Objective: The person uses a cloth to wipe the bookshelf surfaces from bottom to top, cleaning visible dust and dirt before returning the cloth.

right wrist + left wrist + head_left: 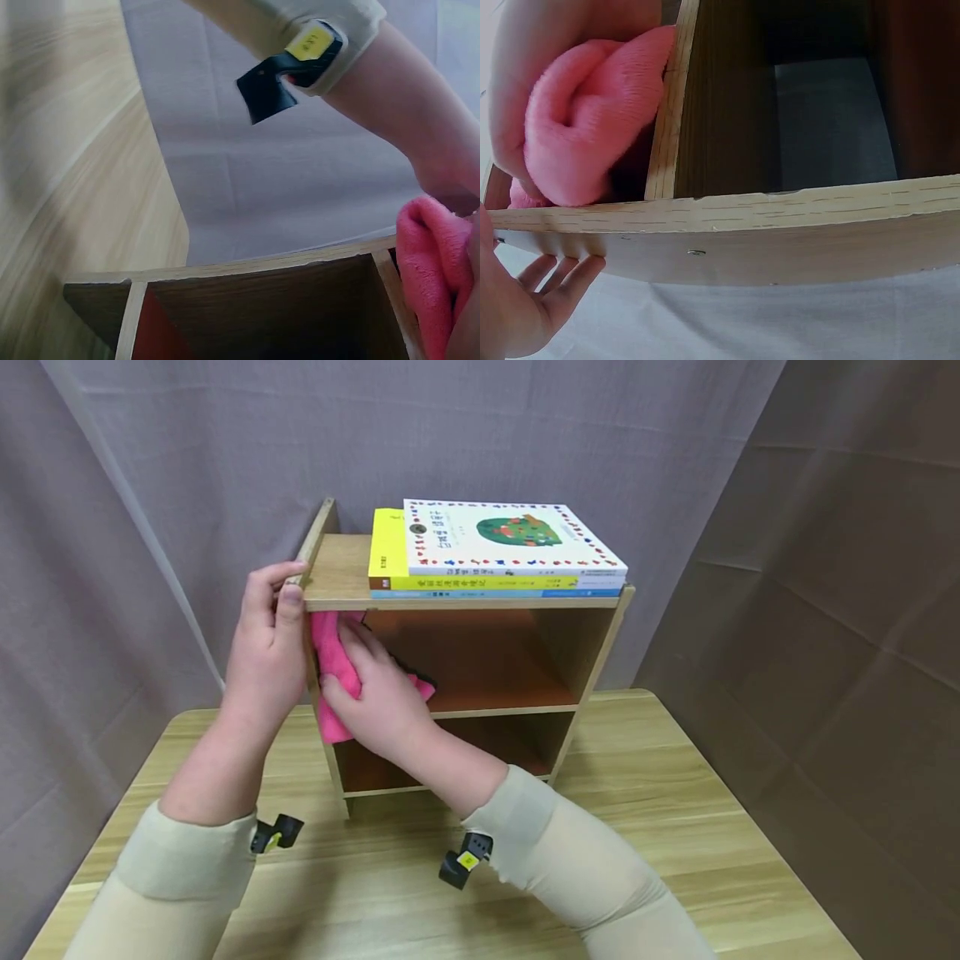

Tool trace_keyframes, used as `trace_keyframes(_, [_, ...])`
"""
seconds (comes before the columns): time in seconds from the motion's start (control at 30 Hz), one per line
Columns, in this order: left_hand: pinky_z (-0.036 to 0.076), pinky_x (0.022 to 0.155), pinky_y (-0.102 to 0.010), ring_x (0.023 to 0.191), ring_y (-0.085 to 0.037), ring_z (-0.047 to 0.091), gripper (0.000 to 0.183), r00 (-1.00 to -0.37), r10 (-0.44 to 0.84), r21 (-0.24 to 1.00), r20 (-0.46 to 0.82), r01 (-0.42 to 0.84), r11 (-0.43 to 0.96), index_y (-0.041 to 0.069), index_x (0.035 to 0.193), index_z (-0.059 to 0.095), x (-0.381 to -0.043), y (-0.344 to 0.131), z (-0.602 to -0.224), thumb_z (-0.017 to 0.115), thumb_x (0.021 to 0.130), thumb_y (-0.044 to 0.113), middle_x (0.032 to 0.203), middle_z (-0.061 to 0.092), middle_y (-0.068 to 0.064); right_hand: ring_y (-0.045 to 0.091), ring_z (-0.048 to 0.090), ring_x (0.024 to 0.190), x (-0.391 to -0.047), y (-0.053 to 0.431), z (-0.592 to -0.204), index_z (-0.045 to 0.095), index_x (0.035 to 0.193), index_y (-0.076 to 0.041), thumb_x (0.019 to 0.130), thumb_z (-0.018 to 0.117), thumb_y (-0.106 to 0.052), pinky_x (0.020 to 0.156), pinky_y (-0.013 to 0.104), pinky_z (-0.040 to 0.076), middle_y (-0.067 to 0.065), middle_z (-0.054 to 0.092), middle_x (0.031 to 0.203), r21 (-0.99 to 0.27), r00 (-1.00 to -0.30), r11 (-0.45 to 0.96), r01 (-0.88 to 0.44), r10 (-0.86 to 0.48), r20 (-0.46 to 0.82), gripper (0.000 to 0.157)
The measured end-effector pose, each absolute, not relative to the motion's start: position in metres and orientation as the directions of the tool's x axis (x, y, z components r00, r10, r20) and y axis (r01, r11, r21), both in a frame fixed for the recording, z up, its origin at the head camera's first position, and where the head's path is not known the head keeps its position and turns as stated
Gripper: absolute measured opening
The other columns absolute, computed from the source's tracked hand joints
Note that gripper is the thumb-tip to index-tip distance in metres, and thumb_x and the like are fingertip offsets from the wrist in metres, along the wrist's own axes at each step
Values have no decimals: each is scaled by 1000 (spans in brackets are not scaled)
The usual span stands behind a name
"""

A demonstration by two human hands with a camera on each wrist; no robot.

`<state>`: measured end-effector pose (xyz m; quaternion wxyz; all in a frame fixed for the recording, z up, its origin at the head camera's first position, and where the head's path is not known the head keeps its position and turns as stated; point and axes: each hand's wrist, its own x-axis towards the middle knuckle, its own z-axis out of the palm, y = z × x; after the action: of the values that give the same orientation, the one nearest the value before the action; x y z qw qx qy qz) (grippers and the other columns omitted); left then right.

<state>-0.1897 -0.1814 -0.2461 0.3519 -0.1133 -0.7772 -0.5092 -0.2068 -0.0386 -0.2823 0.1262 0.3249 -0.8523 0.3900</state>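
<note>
A small wooden bookshelf [450, 604] stands on the table. My left hand [266, 643] grips its upper left corner, thumb at the front edge; in the left wrist view, fingertips [577, 274] touch the outer face of the side panel [727, 255]. My right hand [382, 697] holds a pink cloth [336, 652] inside the left end of the upper compartment, at the side panel. Bunched folds of the cloth [592, 120] show in the left wrist view. The right wrist view catches the cloth [433, 262] at its right edge, with only a sliver of the right hand.
Several books lie stacked flat on the bookshelf's top, a white picture book [517, 537] uppermost and a yellow one [386, 547] beneath. Below is a lower compartment [465, 743]. The wood-grain table [637, 843] has grey curtains [525, 435] behind and at both sides.
</note>
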Motion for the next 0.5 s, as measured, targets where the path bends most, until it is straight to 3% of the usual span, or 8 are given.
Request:
trace_keyframes(0.13, [35,103,-38,120,-21,47,40,-729,-181,713,661,533,457,19,141,46,-190,-182,-246,39,106,36,141,48,-7,9,22,146,-205,-40,-284,20,159,-21,97,54,-32,109,33,38,-4,22,162,-479,-753,582,-657,-484,445,71])
trace_keyframes(0.33, [35,102,-38,117,-21,46,40,-731,-178,711,659,528,465,18,142,45,-190,-183,-247,38,106,35,137,49,-9,13,31,144,-202,-41,-289,24,158,-15,93,54,-30,111,41,36,2,31,160,-301,-764,719,-626,-488,422,73])
trace_keyframes(0.5, [35,100,-38,114,-20,46,40,-724,-173,704,667,537,466,18,142,45,-190,-183,-246,38,107,34,134,49,-8,17,38,141,-200,-42,-293,26,157,-13,92,56,-30,111,42,37,4,35,157,-211,-752,758,-617,-488,444,74])
